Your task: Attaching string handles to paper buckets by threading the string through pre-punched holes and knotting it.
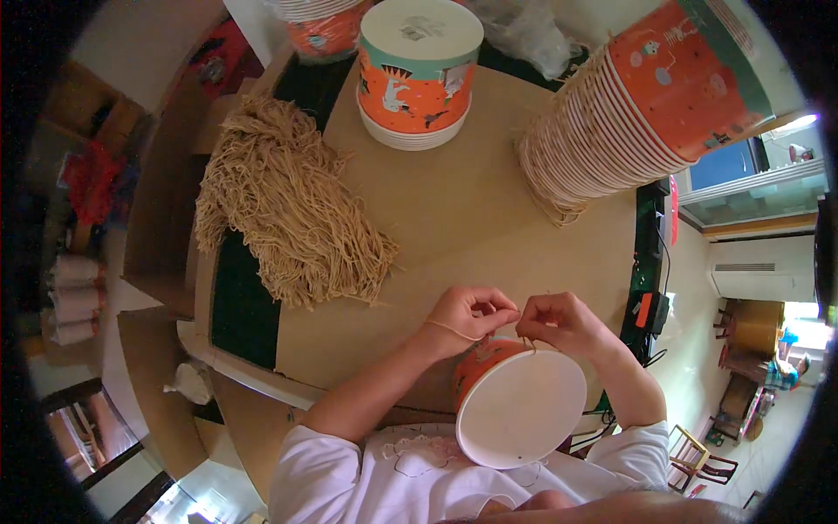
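Note:
A paper bucket with an orange printed side and a white opening or base facing up leans against my front at the table's near edge. Just above its far rim, my left hand and my right hand are close together, each in a pinch. A thin tan string shows at the rim beneath my right fingers, and a strand crosses my left hand near the wrist. The string ends between my fingertips are too small to make out. Left of my hands lies a heap of tan strings.
A long stack of orange paper buckets, strings hanging along its rims, lies at the far right. A shorter upside-down stack stands at the back, near plastic-wrapped buckets. Cardboard covers the table. A black-and-orange device sits at the right edge.

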The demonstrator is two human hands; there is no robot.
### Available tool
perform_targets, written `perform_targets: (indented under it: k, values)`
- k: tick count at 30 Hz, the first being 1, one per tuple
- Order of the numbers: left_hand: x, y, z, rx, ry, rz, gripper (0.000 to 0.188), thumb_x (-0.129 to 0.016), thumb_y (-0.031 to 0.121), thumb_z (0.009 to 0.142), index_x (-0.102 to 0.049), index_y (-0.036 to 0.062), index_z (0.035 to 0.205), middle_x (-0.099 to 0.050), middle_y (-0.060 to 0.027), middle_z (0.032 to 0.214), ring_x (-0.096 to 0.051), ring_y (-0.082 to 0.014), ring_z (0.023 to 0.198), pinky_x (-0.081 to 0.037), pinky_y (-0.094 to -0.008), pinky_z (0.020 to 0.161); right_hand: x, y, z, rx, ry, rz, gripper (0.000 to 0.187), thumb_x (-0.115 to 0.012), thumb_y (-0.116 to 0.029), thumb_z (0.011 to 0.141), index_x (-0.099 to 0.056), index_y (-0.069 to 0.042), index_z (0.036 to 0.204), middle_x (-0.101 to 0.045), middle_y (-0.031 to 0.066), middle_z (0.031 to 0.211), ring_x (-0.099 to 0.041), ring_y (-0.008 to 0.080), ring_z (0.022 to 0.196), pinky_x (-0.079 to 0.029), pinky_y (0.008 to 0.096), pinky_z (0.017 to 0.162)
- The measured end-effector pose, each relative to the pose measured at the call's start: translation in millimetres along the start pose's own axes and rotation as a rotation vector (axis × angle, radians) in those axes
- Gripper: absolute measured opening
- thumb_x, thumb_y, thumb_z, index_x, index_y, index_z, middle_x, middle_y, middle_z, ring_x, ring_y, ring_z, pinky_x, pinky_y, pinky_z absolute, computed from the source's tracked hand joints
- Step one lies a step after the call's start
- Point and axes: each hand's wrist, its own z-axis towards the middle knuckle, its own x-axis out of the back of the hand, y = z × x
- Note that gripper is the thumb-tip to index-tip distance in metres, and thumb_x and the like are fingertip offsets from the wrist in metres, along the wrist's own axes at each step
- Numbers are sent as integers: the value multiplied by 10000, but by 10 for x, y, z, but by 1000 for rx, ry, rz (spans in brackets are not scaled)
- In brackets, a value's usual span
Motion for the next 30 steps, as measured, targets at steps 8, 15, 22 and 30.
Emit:
perform_targets:
  k: [8,15,22,30]
  values:
    - [-42,-51,65,76,74,-39,91,-636,113,827,-628,26,854,-609,1,714,-532,-43,570,-429,-199,488,9,-12,1,108,67,-94,81,-592,-99,830,-617,-23,817,-594,11,698,-515,77,653,-438,248,625]
    - [170,-252,70,146,-252,-77,184,-672,124,791,-627,20,936,-644,-34,807,-585,-87,709,-478,-242,635,85,79,-25,122,120,12,51,-596,-48,829,-622,-23,865,-603,56,828,-543,109,743,-451,262,677]
    - [90,-235,130,168,-184,-268,199,-670,82,780,-579,16,944,-611,-42,796,-578,-103,655,-490,-234,555,107,165,64,484,95,-219,167,-666,34,736,-635,-47,880,-591,71,852,-573,202,823,-467,298,709]
    - [93,-305,197,167,-159,-299,273,-682,99,777,-537,51,1003,-602,-27,834,-572,-103,716,-496,-253,609,85,211,154,528,109,-239,153,-689,24,713,-645,-43,843,-592,80,846,-575,233,823,-481,322,709]
